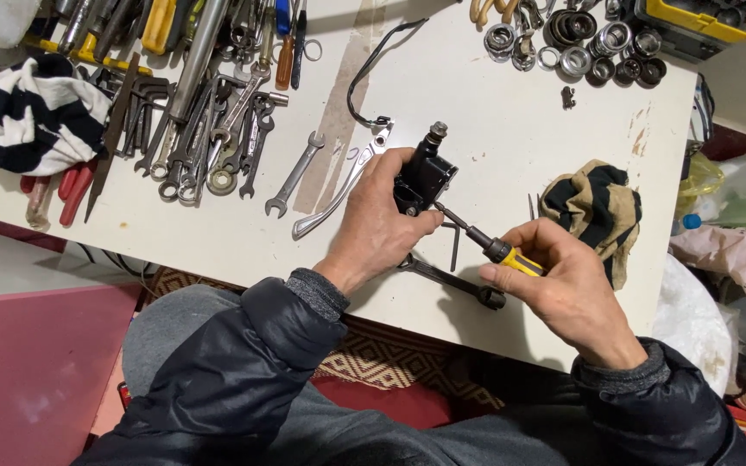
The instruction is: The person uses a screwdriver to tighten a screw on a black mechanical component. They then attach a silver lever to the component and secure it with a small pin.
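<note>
At frame centre: left hand (379, 226) clasped round black lever housing (423, 177), partly hidden by fingers. Right hand (563, 280) gripping yellow-handled screwdriver (485, 244), tip lost against housing. Upper right: yellow bin (714, 22), cut off, contents unclear; loose metal rings (580, 43) beside. Upper left: wrenches (209, 129) heaped.

One screwdriver (494, 250) at centre; two striped rags (593, 211), at three and ten o'clock; one silver lever (343, 185); one yellow tray (710, 22).
</note>
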